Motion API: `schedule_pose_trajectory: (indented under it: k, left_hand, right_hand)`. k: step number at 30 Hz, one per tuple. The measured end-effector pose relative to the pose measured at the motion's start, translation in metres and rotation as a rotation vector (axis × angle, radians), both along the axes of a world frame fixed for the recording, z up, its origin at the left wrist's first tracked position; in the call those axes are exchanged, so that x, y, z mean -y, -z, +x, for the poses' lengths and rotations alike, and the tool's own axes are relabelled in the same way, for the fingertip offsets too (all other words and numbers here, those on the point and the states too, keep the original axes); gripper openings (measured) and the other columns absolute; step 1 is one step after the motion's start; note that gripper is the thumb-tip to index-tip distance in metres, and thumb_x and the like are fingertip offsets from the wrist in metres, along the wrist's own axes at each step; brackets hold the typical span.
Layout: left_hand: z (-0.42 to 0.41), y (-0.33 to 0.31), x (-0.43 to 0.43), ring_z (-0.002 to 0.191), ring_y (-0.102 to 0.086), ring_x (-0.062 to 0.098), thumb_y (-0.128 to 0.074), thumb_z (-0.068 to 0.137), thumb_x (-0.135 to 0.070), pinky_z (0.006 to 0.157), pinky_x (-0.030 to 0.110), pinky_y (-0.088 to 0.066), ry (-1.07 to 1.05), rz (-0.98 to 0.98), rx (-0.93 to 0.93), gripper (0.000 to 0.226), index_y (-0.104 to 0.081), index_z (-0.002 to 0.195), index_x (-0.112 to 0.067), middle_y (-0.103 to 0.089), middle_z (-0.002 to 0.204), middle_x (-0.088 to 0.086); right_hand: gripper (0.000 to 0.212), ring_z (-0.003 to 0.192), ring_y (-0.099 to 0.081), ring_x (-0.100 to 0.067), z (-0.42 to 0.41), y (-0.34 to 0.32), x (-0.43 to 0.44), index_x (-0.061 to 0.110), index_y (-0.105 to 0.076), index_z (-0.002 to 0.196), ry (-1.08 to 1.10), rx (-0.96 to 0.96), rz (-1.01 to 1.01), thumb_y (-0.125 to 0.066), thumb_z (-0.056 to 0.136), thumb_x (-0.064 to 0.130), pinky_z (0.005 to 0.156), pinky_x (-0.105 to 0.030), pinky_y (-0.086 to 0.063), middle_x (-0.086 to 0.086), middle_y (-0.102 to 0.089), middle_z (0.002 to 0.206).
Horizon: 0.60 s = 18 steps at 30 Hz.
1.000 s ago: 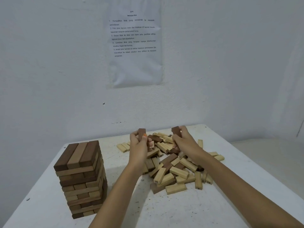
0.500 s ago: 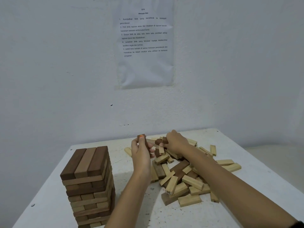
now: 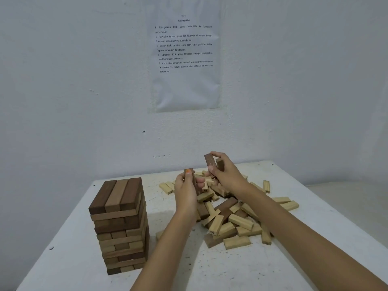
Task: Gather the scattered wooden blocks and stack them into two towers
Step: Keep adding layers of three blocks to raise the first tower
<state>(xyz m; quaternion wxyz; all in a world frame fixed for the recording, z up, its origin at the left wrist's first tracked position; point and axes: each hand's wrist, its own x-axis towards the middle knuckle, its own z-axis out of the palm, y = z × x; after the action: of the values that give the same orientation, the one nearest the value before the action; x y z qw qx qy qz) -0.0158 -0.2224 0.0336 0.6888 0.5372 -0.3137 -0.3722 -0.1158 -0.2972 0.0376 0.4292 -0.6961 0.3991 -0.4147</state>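
Gripping 1 dark block [image 3: 189,174] in curled left hand [image 3: 185,194] fingers [image 3: 201,181] and seemingly 2 blocks [image 3: 211,162] in the right hand [image 3: 227,175] above the pile [image 3: 237,221] on the tabletop [image 3: 210,267], possibly risking a slip from the crowded right grip or a forearm knocking the tower [image 3: 119,219].

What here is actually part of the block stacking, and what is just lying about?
Part of the job: stacked tower; pile of loose blocks; dark block gripped by the left hand; two dark blocks gripped by the right hand.
Just there: printed sheet; wall; white table.
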Motion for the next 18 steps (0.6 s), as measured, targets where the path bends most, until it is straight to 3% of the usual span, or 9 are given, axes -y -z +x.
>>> schedule_pose_trajectory:
  k: [3, 7, 10, 13, 15, 18]
  left_hand:
    - [-0.007, -0.002, -0.005, 0.071, -0.051, 0.015, -0.037, 0.102, -0.025, 0.064, 0.027, -0.042, -0.011, 0.006, 0.066, 0.022, -0.055, 0.101, -0.013, -0.056, 0.081, 0.005]
    - [-0.011, 0.001, -0.030, 0.070, -0.051, 0.013, -0.038, 0.102, -0.021, 0.067, 0.027, -0.043, 0.029, -0.027, 0.178, 0.016, -0.052, 0.098, -0.015, -0.055, 0.080, 0.004]
    - [-0.007, 0.006, -0.053, 0.071, -0.055, 0.013, -0.044, 0.101, -0.018, 0.064, 0.022, -0.045, 0.096, -0.032, 0.219, 0.011, -0.054, 0.099, -0.022, -0.058, 0.080, 0.004]
    - [0.000, 0.012, -0.078, 0.079, -0.063, 0.015, -0.052, 0.097, -0.018, 0.065, 0.022, -0.050, 0.162, -0.001, 0.259, 0.013, -0.059, 0.108, -0.019, -0.065, 0.088, 0.009]
    - [0.004, 0.016, -0.094, 0.086, -0.066, 0.018, -0.054, 0.096, -0.019, 0.067, 0.022, -0.052, 0.194, 0.003, 0.259, 0.014, -0.060, 0.109, -0.019, -0.067, 0.097, 0.015]
    - [0.009, 0.025, -0.115, 0.082, -0.067, 0.014, -0.055, 0.095, -0.020, 0.064, 0.021, -0.052, 0.224, -0.011, 0.284, 0.015, -0.060, 0.109, -0.017, -0.069, 0.093, 0.013]
  right_hand:
    - [0.042, 0.050, -0.056, -0.012, -0.011, -0.006, -0.025, 0.028, -0.036, 0.136, -0.052, 0.012, 0.028, -0.049, 0.100, 0.011, 0.054, -0.021, -0.045, -0.004, -0.067, 0.092]
    - [0.031, 0.052, -0.061, -0.018, -0.030, -0.011, -0.063, 0.022, -0.039, 0.126, -0.112, 0.105, 0.112, -0.052, 0.099, 0.015, 0.047, -0.025, -0.051, -0.008, -0.065, 0.091]
    - [0.023, 0.052, -0.063, -0.005, -0.040, -0.008, -0.085, 0.014, -0.042, 0.121, -0.109, 0.105, 0.162, -0.051, 0.100, 0.014, 0.038, -0.015, -0.042, -0.012, -0.064, 0.090]
    - [0.022, 0.050, -0.060, 0.002, -0.043, 0.003, -0.101, 0.010, -0.042, 0.119, -0.147, 0.057, 0.179, -0.051, 0.099, 0.011, 0.042, -0.013, -0.042, -0.017, -0.063, 0.097]
    - [0.022, 0.046, -0.055, 0.003, -0.043, 0.010, -0.110, 0.010, -0.044, 0.118, -0.140, 0.054, 0.196, -0.053, 0.098, 0.012, 0.046, -0.015, -0.043, -0.011, -0.061, 0.094]
    - [0.023, 0.071, -0.063, -0.009, -0.044, 0.017, -0.122, 0.018, -0.052, 0.119, -0.134, 0.015, 0.195, -0.058, 0.096, 0.018, 0.065, -0.027, -0.051, -0.002, -0.061, 0.096]
